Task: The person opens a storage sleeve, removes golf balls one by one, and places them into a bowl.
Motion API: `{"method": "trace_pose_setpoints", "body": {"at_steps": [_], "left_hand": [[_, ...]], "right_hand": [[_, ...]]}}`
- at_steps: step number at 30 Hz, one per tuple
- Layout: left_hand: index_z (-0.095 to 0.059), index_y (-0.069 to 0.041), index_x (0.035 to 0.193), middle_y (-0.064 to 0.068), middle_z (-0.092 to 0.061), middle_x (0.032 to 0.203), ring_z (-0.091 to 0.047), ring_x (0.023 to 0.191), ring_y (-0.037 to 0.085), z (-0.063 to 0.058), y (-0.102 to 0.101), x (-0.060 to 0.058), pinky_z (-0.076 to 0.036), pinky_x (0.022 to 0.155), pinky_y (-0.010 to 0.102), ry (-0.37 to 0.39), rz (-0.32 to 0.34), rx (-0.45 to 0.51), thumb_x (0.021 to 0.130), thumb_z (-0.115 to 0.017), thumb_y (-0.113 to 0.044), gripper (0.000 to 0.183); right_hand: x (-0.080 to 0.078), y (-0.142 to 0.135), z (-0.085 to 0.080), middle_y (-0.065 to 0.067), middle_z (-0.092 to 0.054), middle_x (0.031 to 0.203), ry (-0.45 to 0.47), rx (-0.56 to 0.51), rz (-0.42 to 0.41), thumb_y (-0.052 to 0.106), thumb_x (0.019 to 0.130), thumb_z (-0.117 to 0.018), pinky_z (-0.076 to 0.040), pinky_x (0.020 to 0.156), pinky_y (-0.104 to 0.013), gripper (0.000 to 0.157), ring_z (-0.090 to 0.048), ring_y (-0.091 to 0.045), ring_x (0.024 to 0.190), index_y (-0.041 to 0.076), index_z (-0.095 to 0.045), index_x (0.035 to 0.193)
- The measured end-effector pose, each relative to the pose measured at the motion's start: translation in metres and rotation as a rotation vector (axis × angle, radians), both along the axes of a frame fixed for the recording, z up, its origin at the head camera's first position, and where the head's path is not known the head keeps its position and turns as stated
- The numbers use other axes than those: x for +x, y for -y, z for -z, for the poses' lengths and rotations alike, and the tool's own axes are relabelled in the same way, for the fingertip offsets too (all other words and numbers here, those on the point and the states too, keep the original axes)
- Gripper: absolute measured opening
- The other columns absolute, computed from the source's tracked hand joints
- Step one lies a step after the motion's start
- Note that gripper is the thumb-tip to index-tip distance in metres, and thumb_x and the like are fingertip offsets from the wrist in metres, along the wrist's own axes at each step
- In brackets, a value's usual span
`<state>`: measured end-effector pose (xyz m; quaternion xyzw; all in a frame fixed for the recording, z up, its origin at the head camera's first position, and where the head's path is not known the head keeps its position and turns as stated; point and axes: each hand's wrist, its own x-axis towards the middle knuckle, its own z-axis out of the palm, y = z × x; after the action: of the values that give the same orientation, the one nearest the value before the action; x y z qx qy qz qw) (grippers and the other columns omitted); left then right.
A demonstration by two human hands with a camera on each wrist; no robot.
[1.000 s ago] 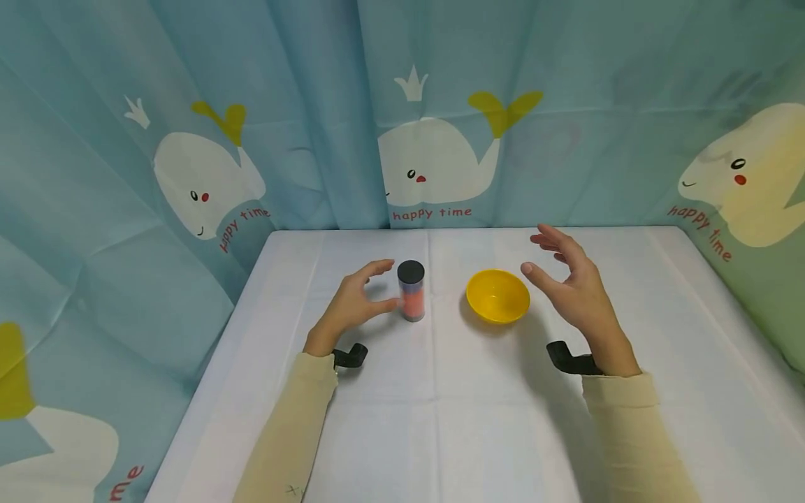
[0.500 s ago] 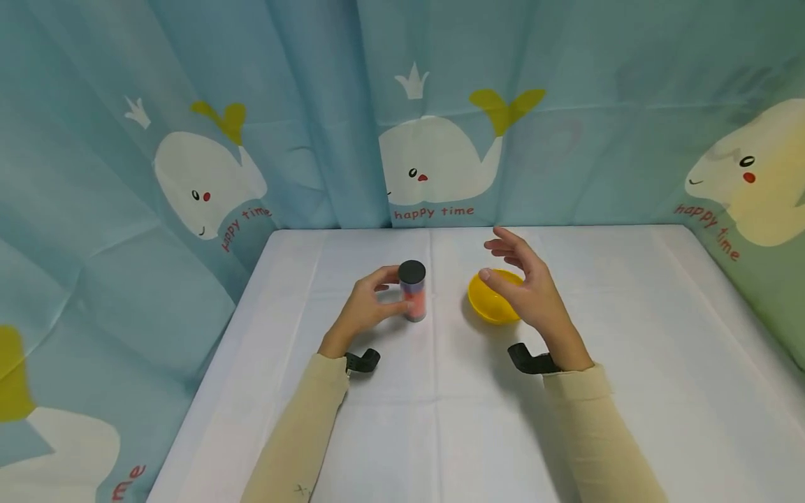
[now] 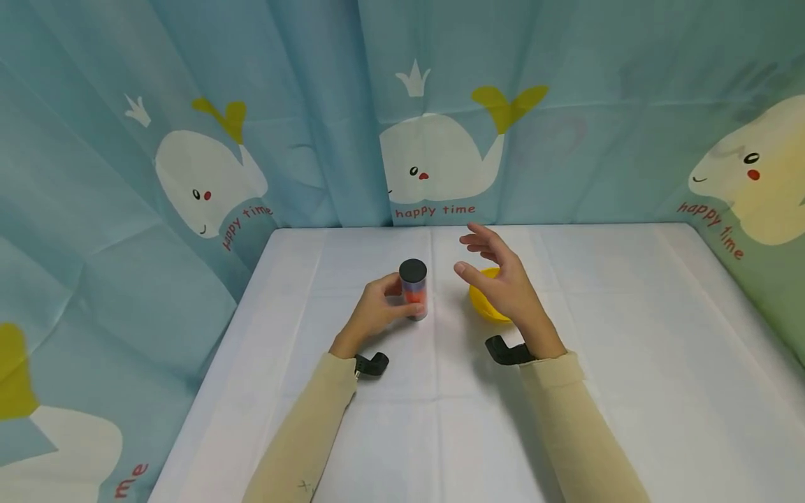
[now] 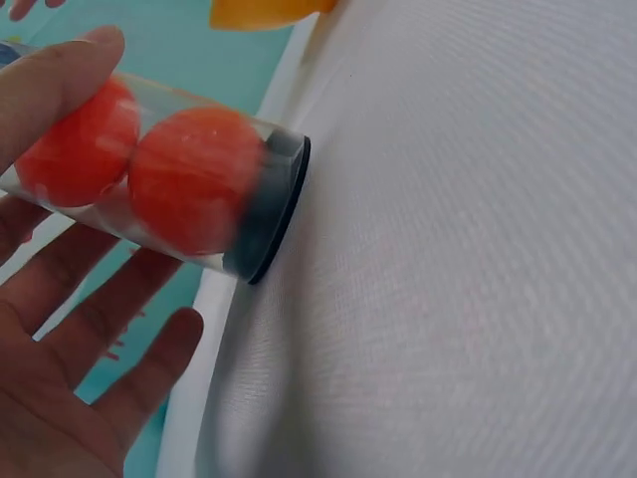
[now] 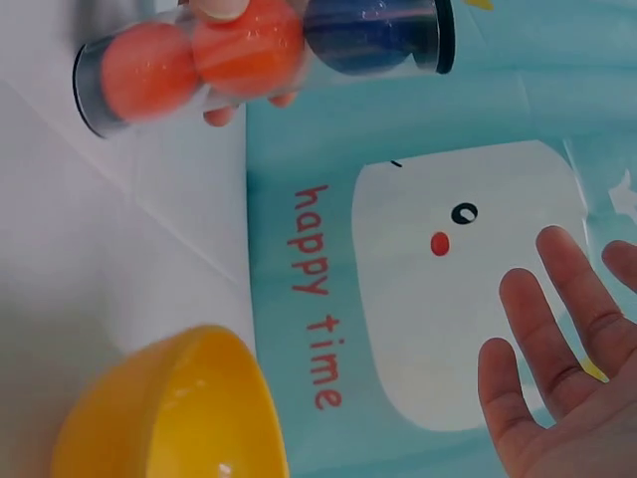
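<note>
A clear tube (image 3: 414,285) with dark caps at both ends stands upright near the middle of the table. Inside it, the right wrist view shows two orange balls (image 5: 249,48) and a dark blue ball (image 5: 360,32). My left hand (image 3: 376,309) holds the tube from its left side, thumb (image 4: 62,88) across the front and fingers behind. Whether its base touches the cloth I cannot tell. My right hand (image 3: 508,285) hovers over a yellow bowl (image 3: 483,306), fingers spread and holding nothing; it partly hides the bowl in the head view.
A white cloth covers the table (image 3: 629,363). Behind and along the sides hangs a blue curtain (image 3: 314,105) printed with whales. Each wrist wears a black camera mount, the left mount (image 3: 372,365) and the right mount (image 3: 508,351).
My left hand has moved right and taken hold of the tube, which stays in place. My right hand has shifted left from beside the bowl to over it, toward the tube.
</note>
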<state>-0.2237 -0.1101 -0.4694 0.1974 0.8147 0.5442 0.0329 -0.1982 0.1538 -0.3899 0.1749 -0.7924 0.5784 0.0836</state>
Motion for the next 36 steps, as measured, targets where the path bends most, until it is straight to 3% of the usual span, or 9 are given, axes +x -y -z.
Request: {"method": "trace_pose_setpoints", "body": {"at_steps": [6, 11, 18, 25, 31, 36], "left_hand": [[-0.072, -0.017, 0.124, 0.002, -0.075, 0.116, -0.069, 0.112, 0.024, 0.001, -0.002, 0.002, -0.052, 0.103, 0.047, 0.02, -0.025, 0.018, 0.08, -0.089, -0.023, 0.048], [-0.071, -0.02, 0.126, -0.001, -0.075, 0.118, -0.067, 0.114, 0.021, -0.002, -0.002, 0.003, -0.051, 0.104, 0.048, -0.007, -0.04, -0.012, 0.082, -0.088, -0.027, 0.047], [-0.071, -0.02, 0.129, 0.0, -0.075, 0.12, -0.068, 0.109, 0.022, -0.014, 0.0, 0.0, -0.052, 0.102, 0.052, -0.114, -0.033, -0.022, 0.08, -0.089, -0.027, 0.052], [-0.072, -0.015, 0.128, 0.003, -0.074, 0.12, -0.067, 0.106, 0.021, -0.028, -0.001, -0.001, -0.055, 0.097, 0.051, -0.217, 0.013, -0.092, 0.079, -0.09, -0.027, 0.054], [-0.072, -0.015, 0.128, 0.001, -0.074, 0.116, -0.066, 0.103, 0.017, -0.04, 0.001, 0.001, -0.055, 0.095, 0.047, -0.239, 0.034, -0.17, 0.079, -0.09, -0.03, 0.054], [-0.072, -0.015, 0.128, 0.001, -0.074, 0.117, -0.065, 0.102, 0.018, -0.046, 0.002, 0.004, -0.055, 0.092, 0.041, -0.249, 0.022, -0.236, 0.079, -0.09, -0.032, 0.055]], "right_hand": [[0.001, 0.005, 0.005, -0.01, -0.061, 0.14, 0.017, 0.007, -0.01, 0.023, 0.095, -0.073, -0.033, 0.12, -0.049, 0.065, -0.053, -0.027, 0.133, 0.022, -0.045, 0.154], [0.002, 0.006, 0.007, -0.01, -0.061, 0.14, 0.02, 0.02, -0.008, 0.021, 0.096, -0.072, -0.034, 0.12, -0.049, 0.065, -0.053, -0.03, 0.133, 0.021, -0.044, 0.154], [0.003, 0.01, 0.008, -0.011, -0.06, 0.141, 0.047, 0.032, -0.024, 0.023, 0.095, -0.073, -0.032, 0.12, -0.05, 0.065, -0.053, -0.027, 0.133, 0.022, -0.045, 0.154], [0.004, 0.016, 0.01, -0.007, -0.061, 0.138, 0.055, 0.064, -0.053, 0.026, 0.095, -0.074, -0.033, 0.119, -0.05, 0.065, -0.055, -0.027, 0.129, 0.025, -0.046, 0.153], [0.003, 0.019, 0.012, -0.011, -0.06, 0.13, 0.056, 0.082, -0.073, 0.025, 0.094, -0.074, -0.036, 0.117, -0.053, 0.064, -0.057, -0.031, 0.123, 0.023, -0.048, 0.152], [0.004, 0.022, 0.013, -0.008, -0.059, 0.12, 0.087, 0.1, -0.075, 0.028, 0.093, -0.076, -0.043, 0.11, -0.05, 0.06, -0.059, -0.025, 0.117, 0.024, -0.052, 0.149]]}}
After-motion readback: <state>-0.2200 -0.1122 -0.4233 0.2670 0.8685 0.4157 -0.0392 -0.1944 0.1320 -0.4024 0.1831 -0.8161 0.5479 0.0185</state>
